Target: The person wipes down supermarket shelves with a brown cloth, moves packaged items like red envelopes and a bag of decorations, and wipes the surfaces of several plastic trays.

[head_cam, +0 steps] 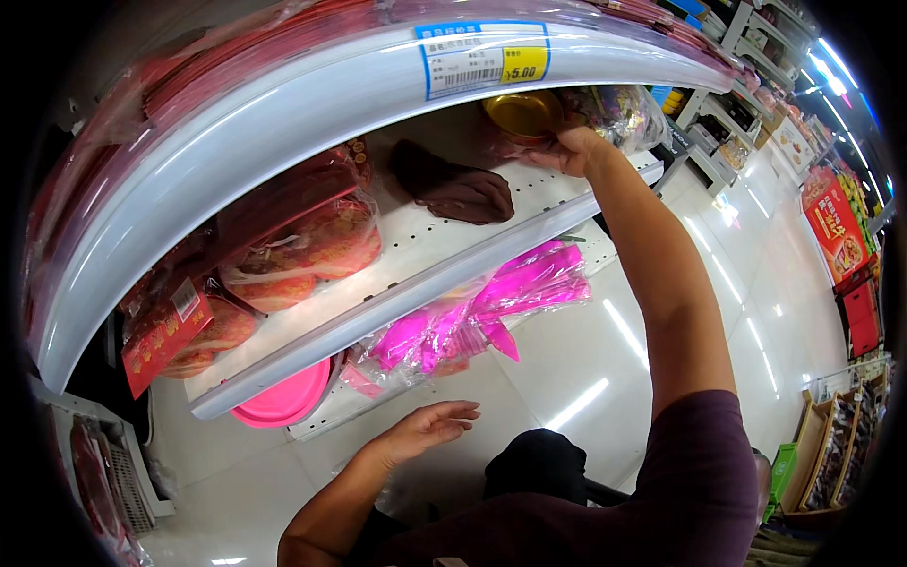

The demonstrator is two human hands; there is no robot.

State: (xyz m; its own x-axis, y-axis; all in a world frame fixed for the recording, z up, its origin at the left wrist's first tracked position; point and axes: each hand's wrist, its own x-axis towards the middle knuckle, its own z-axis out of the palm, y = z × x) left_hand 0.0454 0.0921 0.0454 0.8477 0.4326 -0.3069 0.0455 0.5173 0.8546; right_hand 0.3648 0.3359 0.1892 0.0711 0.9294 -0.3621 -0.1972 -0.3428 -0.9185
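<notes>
My right hand (570, 149) reaches onto the middle shelf and grips the rim of a round gold-coloured dish (523, 113). Beside it lie shiny plastic-wrapped goods (620, 113). A crumpled dark brown cloth (453, 184) rests on the same shelf, left of that hand. Farther left are red patterned packages in clear plastic (305, 248) and a red card package (166, 333). Lower down, my left hand (436, 425) hangs over the floor, holding nothing, its fingers slightly bent. Bright pink items in clear wrap (489, 312) lie on the lower shelf near a round pink lid or basin (283, 397).
The upper shelf's white edge (297, 120), with a price tag (487, 60), curves over the middle shelf, whose front rail (425, 290) juts out. The tiled floor (567, 361) lies below. More shelving (708, 135) and a red display (836, 227) stand at right.
</notes>
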